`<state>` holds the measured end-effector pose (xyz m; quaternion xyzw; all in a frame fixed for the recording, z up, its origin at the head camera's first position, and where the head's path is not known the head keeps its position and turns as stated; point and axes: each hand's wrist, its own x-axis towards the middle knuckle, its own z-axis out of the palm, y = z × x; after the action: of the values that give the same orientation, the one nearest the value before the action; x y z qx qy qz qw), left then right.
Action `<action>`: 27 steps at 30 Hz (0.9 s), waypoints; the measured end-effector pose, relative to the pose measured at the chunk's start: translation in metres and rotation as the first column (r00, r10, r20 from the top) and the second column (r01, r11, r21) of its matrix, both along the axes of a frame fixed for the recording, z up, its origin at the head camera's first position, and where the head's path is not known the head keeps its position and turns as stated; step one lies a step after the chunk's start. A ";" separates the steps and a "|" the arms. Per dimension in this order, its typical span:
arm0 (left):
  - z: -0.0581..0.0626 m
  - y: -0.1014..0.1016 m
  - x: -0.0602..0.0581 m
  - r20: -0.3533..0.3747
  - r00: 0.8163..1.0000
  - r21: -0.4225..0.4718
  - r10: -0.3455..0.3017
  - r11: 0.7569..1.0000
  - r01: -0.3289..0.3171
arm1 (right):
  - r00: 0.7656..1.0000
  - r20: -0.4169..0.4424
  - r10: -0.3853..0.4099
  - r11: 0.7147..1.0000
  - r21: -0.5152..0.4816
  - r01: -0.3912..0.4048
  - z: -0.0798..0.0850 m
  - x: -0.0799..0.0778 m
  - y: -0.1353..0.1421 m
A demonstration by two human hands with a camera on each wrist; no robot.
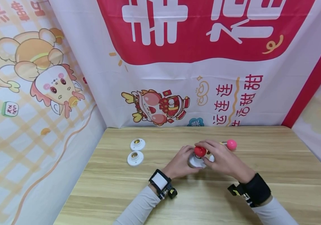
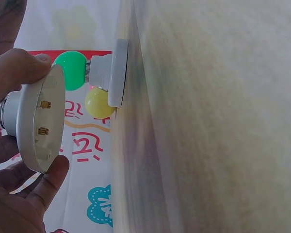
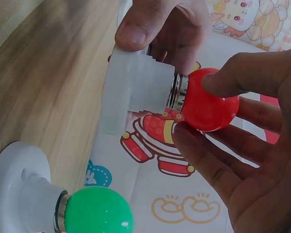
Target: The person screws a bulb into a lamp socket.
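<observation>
My left hand (image 1: pixel 180 163) holds a white round lamp socket (image 2: pixel 25 126) by its rim, lifted off the table. Its hollow underside with two brass contacts shows in the left wrist view. The fingers and thumb of my right hand (image 1: pixel 223 158) grip a red bulb (image 3: pixel 211 104) at the socket's mouth. A strip of the bulb's metal screw base shows between the red globe and the white collar. Close by, a green bulb (image 3: pixel 99 211) sits in another white socket (image 3: pixel 19 179) standing on the table. Beside that socket is a yellow bulb (image 2: pixel 100 103).
Two white sockets without bulbs, one behind (image 1: pixel 137 144) and one in front (image 1: pixel 135 158), stand on the left of the wooden table (image 1: pixel 115 190). A pink bulb (image 1: pixel 232 144) lies beyond my right hand. A printed cloth (image 1: pixel 160 75) hangs at the table's back edge.
</observation>
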<state>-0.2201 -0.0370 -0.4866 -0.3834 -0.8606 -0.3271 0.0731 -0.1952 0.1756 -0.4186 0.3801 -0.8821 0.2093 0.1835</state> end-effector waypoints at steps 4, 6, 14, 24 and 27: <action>-0.001 0.001 0.000 -0.006 1.000 -0.004 -0.003 1.000 0.003 | 1.000 -0.010 -0.004 1.000 -0.008 0.004 0.000 0.001 0.000; -0.001 0.001 0.001 -0.009 1.000 -0.007 -0.003 1.000 0.003 | 1.000 -0.014 -0.013 1.000 -0.013 0.012 0.000 0.001 0.000; -0.001 0.002 0.003 -0.025 1.000 -0.024 0.003 1.000 -0.003 | 0.998 -0.042 -0.055 0.998 -0.018 0.054 0.000 0.001 0.000; 0.000 0.001 0.004 -0.033 0.999 -0.032 0.001 0.999 -0.002 | 0.996 -0.040 -0.074 0.997 0.005 0.074 0.002 0.002 0.002; 0.000 0.000 0.003 -0.028 1.000 -0.033 0.000 0.999 -0.001 | 0.999 -0.014 -0.047 0.999 0.007 0.047 0.005 0.003 0.004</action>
<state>-0.2167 -0.0370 -0.4862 -0.3888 -0.8650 -0.3073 0.0787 -0.1920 0.1794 -0.4140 0.3612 -0.8904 0.1988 0.1931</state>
